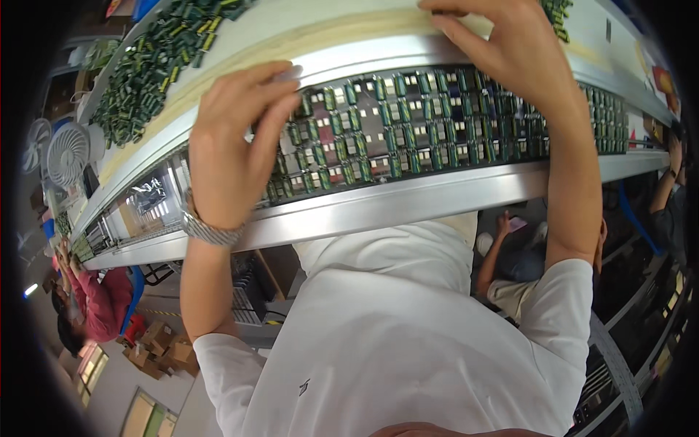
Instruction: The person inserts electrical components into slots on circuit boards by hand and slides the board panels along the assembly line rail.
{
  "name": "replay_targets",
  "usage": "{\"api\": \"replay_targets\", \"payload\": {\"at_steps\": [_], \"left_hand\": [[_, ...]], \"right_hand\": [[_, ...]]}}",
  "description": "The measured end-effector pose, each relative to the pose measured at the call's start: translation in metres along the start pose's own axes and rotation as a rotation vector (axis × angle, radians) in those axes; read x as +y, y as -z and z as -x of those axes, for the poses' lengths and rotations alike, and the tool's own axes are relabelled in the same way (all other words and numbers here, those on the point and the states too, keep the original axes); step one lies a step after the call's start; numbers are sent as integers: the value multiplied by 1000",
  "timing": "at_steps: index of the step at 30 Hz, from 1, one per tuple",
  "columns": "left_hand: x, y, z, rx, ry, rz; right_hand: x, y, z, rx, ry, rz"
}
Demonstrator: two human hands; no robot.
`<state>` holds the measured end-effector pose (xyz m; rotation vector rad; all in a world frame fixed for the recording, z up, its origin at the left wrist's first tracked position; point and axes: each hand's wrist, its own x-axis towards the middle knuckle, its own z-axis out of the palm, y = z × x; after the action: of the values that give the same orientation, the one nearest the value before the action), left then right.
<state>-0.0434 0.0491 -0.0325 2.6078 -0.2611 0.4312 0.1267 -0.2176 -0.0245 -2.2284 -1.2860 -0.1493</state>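
Note:
My left hand [237, 138], with a metal watch band [211, 231] on its wrist, hovers over the left end of a tray of parts [378, 135]. Its thumb and forefinger are apart, and nothing clear shows between them. Rows of small dark green parts with yellow marks stand in this tray, with some gaps among them. Beyond the far rail, my right hand [502, 44] is bent at the top edge of the view. Its thumb and forefinger come close together around something small and dark that I cannot make out.
Silver rails [408, 207] run along the tray's near and far sides. A large heap of green parts [156, 73] lies at the far left. A white fan [69, 153] stands beyond it. Other people, one in a red top [105, 302], sit at left and right.

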Motion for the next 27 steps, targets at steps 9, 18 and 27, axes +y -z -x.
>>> {"api": "replay_targets", "payload": {"at_steps": [9,18,27], "left_hand": [[-78,-15,-62,122,18,-376],[-50,-14,-56,108,-139,-472],[-68,-10,-51,368,-91,17]], "right_hand": [[-20,1,-3,-45,-186,-682],[-84,-28,-25,-203,-72,-651],[-112,-74,-37,-249,170,-258]]}}
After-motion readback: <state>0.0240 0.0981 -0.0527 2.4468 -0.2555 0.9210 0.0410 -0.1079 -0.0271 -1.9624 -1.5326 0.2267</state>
